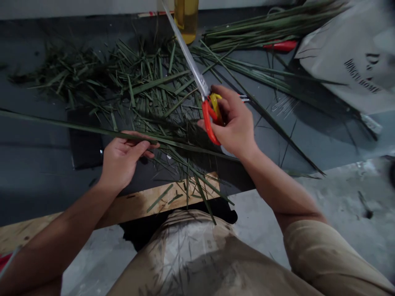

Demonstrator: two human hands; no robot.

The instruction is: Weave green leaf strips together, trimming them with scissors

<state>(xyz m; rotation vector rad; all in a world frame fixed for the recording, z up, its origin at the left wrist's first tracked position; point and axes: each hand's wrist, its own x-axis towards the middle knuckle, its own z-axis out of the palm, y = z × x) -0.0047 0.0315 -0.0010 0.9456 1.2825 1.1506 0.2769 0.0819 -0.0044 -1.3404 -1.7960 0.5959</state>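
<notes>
**Left hand holds a long green leaf strip; right hand grips scissors**

Both hands are just in front of the pile of cut leaf pieces. The left hand's fingers curl around the strip, which runs off the frame's left edge. The right hand is closed on the orange and yellow handles, hiding the pivot, so the blades' opening cannot be made out; they point out over the pile. Beyond the pile lie a bundle of long leaves, a red handle partly hidden beneath it, a blurred white plastic bag with dark lettering, and a bottle of yellow liquid cut off by the frame.
</notes>
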